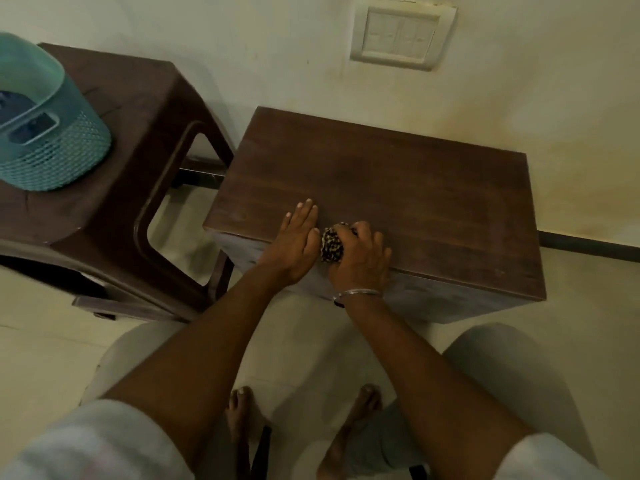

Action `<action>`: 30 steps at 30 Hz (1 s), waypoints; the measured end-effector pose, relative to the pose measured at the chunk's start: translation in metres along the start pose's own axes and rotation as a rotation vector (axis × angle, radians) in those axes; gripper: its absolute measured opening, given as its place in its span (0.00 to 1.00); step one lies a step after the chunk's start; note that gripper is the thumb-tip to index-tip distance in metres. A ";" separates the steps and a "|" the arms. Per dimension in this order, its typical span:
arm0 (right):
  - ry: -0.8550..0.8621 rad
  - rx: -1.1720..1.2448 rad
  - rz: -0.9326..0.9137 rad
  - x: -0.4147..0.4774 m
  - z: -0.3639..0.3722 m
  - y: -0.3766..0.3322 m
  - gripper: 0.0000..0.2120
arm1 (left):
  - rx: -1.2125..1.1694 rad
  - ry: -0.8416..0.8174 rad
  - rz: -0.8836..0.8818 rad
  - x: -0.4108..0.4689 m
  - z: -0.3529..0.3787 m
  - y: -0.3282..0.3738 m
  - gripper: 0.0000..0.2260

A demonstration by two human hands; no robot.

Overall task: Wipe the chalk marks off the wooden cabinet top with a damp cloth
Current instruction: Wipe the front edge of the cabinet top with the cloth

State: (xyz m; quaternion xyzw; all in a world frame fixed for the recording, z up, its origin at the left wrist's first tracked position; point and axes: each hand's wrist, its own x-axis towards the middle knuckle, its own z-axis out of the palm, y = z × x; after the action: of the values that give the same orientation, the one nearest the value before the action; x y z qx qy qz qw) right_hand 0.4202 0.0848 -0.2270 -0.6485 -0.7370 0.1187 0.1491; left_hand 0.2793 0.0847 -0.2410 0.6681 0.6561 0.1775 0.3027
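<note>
Head view: right hand (362, 258) with fingers curled tight round a bunched black-and-cream patterned cloth (331, 244), pressing it on the dark brown wooden cabinet top (415, 202) near the front edge. Left hand (298, 244) flat just beside it, fingers straight, together.

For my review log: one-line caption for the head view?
Right hand grips a bunched spotted cloth on the dark brown wooden cabinet top; left hand rests flat beside it.

the one head camera looks steeply down from close above onto the cabinet top (381, 188) by the wall.
</note>
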 end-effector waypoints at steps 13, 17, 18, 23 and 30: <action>0.243 0.177 0.045 -0.060 0.010 0.037 0.27 | 0.174 0.230 0.081 -0.015 0.019 0.021 0.28; 0.232 0.446 0.260 -0.079 0.054 0.033 0.29 | 0.240 0.198 0.137 -0.017 0.040 -0.005 0.31; 0.250 0.500 0.300 -0.080 0.059 0.031 0.28 | 0.243 0.201 0.147 -0.016 0.033 -0.006 0.31; 0.260 0.624 0.328 -0.070 0.077 0.011 0.21 | 0.296 0.306 0.194 0.008 -0.001 -0.020 0.24; 0.425 0.585 0.385 -0.055 0.107 -0.002 0.16 | 0.387 0.442 0.062 0.028 0.017 -0.018 0.13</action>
State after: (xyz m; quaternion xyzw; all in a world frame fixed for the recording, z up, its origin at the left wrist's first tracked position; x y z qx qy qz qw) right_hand 0.3849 0.0324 -0.3296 -0.7149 -0.4904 0.2123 0.4510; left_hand 0.2783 0.1090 -0.2695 0.6783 0.7070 0.1995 0.0138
